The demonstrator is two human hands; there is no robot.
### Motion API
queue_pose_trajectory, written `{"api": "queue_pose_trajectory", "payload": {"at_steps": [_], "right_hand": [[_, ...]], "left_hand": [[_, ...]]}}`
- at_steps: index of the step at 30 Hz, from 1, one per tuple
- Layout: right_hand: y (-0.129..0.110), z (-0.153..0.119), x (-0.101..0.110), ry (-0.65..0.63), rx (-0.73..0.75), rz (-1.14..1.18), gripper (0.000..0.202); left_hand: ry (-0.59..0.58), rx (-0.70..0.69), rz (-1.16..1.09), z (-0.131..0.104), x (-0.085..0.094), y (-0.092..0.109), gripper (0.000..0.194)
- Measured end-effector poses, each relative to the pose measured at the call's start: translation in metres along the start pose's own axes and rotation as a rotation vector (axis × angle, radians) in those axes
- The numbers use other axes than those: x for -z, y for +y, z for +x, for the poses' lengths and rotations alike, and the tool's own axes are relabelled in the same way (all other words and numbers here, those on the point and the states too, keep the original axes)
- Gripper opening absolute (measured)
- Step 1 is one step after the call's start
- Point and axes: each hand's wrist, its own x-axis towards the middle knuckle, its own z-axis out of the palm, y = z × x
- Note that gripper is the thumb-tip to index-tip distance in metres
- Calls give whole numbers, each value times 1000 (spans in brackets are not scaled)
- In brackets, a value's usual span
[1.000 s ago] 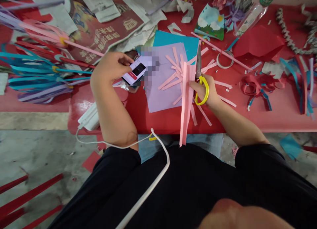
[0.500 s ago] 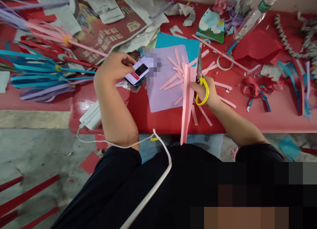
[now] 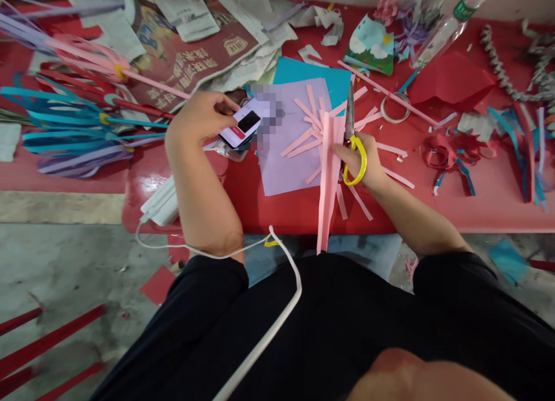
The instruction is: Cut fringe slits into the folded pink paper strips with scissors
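My right hand is closed around the yellow handles of a pair of scissors, blades pointing away from me. The same hand pinches a long folded strip of pink paper, which hangs down over the table edge. My left hand is bent at the wrist, its fingers curled at the near left edge of a smartphone with a lit screen. Part of the phone is blurred out. Narrow pink paper strips lie fanned out on a purple sheet, partly behind the folded strip.
On the red table are a blue sheet, a tape roll, a plastic bottle and newspaper. Paper-strip bundles lie at left, red scraps at right. A white cable crosses my front from a white power strip.
Both hands keep their places, with the scissors, pink strip and phone almost unmoved. The view has shifted very slightly.
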Motion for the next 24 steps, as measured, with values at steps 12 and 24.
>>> {"api": "queue_pose_trajectory", "payload": {"at_steps": [12,24], "right_hand": [[-3,2,0,25,-52,10,56],[-8,-1,-2,44,-47,24,52]], "left_hand": [[125,-62,-80,16,-11,-18,42],[192,-158,-262,59,-24,-63,40]]}}
